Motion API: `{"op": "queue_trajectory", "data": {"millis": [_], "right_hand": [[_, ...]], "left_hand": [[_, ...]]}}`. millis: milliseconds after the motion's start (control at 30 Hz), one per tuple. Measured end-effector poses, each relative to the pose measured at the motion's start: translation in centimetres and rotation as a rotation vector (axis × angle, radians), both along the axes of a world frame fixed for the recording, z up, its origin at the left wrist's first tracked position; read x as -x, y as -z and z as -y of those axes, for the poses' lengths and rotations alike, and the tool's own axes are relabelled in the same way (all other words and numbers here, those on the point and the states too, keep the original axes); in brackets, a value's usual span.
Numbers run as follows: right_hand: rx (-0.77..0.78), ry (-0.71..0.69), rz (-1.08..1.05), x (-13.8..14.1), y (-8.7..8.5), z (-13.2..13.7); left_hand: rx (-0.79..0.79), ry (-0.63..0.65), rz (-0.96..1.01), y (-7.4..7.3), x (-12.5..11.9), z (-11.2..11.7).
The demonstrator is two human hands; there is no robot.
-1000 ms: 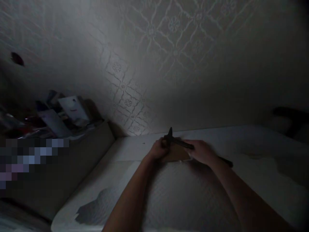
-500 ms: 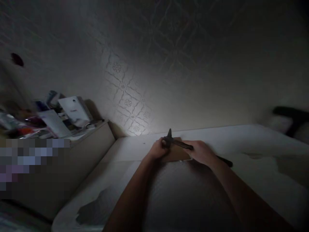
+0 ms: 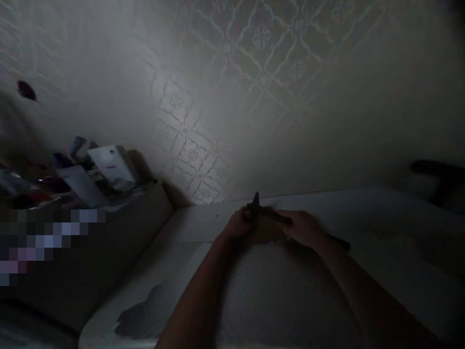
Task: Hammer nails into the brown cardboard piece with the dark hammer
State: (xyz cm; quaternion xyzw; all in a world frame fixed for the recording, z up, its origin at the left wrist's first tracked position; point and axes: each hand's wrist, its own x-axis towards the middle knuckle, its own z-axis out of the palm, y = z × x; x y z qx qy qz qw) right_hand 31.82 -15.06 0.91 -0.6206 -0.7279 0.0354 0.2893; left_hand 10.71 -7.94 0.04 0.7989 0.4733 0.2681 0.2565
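Note:
My right hand [image 3: 300, 227] is wrapped round the dark handle of a hammer [image 3: 272, 214], whose end sticks out behind the wrist. The hammer's head, with one pointed end up, is right at my left hand [image 3: 240, 223]. The fingers of that hand are curled together beside the head; what they pinch is too dark and small to make out. Beneath both hands lies a flat brown board [image 3: 267, 231], partly covered by them.
A pale patterned wall [image 3: 203, 145] rises behind the white surface [image 3: 196, 223]. At left, a cabinet [image 3: 119, 242] carries a white box [image 3: 112, 162] and clutter. A grey patch [image 3: 141, 315] shows at the front left. A dark blurred object [image 3: 439, 169] stands at far right.
The light has shifted: the upper wall is brighter, while the hands, board and surface are darker. Both hands and the hammer have hardly moved.

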Motion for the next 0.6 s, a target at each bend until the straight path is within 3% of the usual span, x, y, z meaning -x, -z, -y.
{"op": "queue_trajectory", "data": {"millis": [167, 600], "right_hand": [[0.052, -0.067, -0.041, -0.39, 0.25, -0.51], [0.036, -0.060, -0.029, -0.27, 0.22, -0.36]], "left_hand": [[0.007, 0.003, -0.002, -0.14, 0.03, 0.08], [0.012, 0.010, 0.023, -0.03, 0.00, 0.12]]}}
